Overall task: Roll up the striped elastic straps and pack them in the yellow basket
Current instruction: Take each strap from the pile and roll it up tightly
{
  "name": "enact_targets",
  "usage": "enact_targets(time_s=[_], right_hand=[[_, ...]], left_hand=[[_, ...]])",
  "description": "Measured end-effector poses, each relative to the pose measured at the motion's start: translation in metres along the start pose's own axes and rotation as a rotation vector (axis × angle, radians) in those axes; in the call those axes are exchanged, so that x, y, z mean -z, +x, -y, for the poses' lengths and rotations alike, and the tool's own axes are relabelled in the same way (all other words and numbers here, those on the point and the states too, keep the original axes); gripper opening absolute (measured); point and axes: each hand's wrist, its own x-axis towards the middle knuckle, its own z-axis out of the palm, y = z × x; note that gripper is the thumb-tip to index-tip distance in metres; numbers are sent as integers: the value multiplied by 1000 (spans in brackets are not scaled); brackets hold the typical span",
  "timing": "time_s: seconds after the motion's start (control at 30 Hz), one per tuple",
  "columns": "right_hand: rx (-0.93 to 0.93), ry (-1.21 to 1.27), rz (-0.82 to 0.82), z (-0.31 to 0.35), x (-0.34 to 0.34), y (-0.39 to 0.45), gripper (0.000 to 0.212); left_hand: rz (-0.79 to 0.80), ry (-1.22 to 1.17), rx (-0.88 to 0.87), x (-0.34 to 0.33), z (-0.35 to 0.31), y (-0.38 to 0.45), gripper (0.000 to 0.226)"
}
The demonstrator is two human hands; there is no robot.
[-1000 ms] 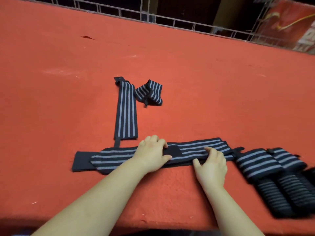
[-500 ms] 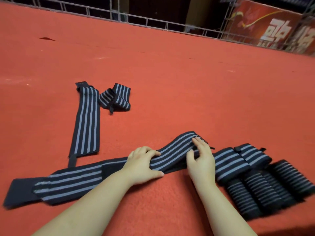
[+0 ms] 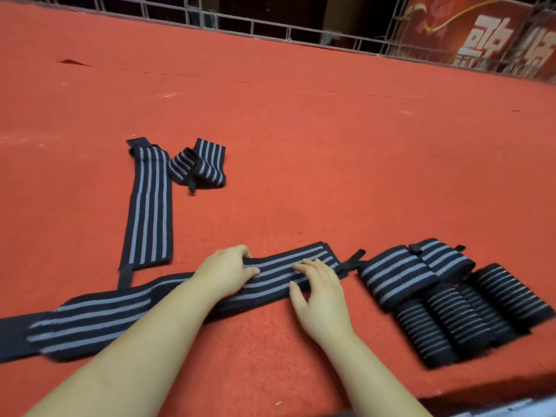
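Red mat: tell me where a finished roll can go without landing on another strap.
Free: the red mat beyond the long strap under both hands, right of the small folded strap, up to the railing. Also bare left of the flat strap. Crowded: the right edge, where the rolled straps lie packed.

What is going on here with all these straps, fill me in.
A person is working on a long striped strap laid flat across the red surface. The left hand grips its far edge near the middle, and the right hand rests on it with straight fingers, close to its right end. It is not rolled yet. Several rolled straps lie to the right; another flat strap and a loosely folded one lie farther back. No yellow basket is in view.
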Motion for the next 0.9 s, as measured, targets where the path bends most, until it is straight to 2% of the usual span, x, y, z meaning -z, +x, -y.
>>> enact_targets(time_s=[0.1,0.17,0.23,0.33,0.4,0.47,0.53,0.63,0.73,0.8,0.9], right_hand=[[11,-6,179,11,-1,-6,57],[41,-43,221,19,-4,-7,55],[46,-78,243,29,-6,-9,54],[132,-48,341,45,-9,-11,65],[223,-49,450,61,-14,-12,75],[272,-26,555,77,-19,-6,84],[239,22,617,90,-25,8,84],[169,-82,541,94,-34,34,66],[258,-355,404,91,-35,46,49],[284,-468,440,87,-29,48,51],[166,-476,503,77,-5,58,58]], left_hand=[[47,-3,41,14,27,-10,24],[47,-28,42,17,38,-21,26],[1,41,-6,18,42,-33,36],[-64,135,-76,21,45,-49,61],[-64,159,-43,27,54,-60,72],[-87,226,35,35,67,-69,69],[-117,291,110,44,81,-77,61],[-98,306,172,54,97,-87,57],[-94,291,194,55,101,-93,54],[-103,270,185,55,97,-95,51],[-113,150,170,54,90,-94,53]])
